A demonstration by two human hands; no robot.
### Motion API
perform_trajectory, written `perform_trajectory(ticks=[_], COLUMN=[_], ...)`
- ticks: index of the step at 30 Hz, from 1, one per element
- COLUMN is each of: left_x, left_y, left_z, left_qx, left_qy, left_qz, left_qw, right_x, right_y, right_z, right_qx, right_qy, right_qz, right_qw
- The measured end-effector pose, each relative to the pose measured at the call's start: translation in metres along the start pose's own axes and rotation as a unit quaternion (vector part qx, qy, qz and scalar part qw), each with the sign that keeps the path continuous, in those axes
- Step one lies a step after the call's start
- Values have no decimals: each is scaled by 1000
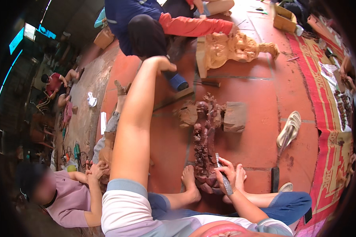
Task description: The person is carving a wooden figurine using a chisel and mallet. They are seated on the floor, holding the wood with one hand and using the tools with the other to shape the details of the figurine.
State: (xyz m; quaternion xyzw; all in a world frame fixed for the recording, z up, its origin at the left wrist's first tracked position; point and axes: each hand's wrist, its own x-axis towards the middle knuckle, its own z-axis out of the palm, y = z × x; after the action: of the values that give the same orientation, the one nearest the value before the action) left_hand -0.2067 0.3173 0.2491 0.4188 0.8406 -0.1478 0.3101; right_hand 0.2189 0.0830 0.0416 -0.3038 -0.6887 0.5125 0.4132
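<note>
My right hand (228, 170) is closed around a flat grey metal strip (226, 185), perhaps a blade; its exact kind cannot be made out. It is beside the lower end of a dark reddish-brown wood carving (203, 146), densely cut with small figures. The carving lies lengthwise between my bare feet, its far end among rough wood blocks (234, 117). My left arm reaches far forward, and my left hand (159, 63) bends over near a blue slipper (177, 81). Its fingers are partly hidden and blurred.
Ahead, a person in a red sleeve (197, 25) touches a pale wood carving (235, 47). Another person (69, 193) sits close on my left. A sandal (289, 130), a dark-handled tool (275, 179) and a red-and-yellow mat (328, 170) are at right; a yellow crate (284, 19) stands farther off.
</note>
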Motion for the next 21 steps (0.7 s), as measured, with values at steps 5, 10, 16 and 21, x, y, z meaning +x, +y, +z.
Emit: perform_trajectory(ticks=[5, 10, 16, 21], left_x=[-35, -111, -225, -314], left_y=[-10, -43, -123, -240], left_z=[-3, -59, -144, -164], left_qx=[6, 48, -145, -227], left_qy=[39, 205, 425, 427], left_qz=[78, 40, -91, -298], left_qw=[996, 977, 889, 823], right_x=[1, -4, -7, -13], right_y=[-23, -32, -48, -48], right_z=[-7, -12, -12, -13], right_qx=[27, 39, 57, 64], right_qy=[14, 22, 41, 33], right_qz=[-49, -60, -79, -50], right_qw=[998, 997, 994, 996])
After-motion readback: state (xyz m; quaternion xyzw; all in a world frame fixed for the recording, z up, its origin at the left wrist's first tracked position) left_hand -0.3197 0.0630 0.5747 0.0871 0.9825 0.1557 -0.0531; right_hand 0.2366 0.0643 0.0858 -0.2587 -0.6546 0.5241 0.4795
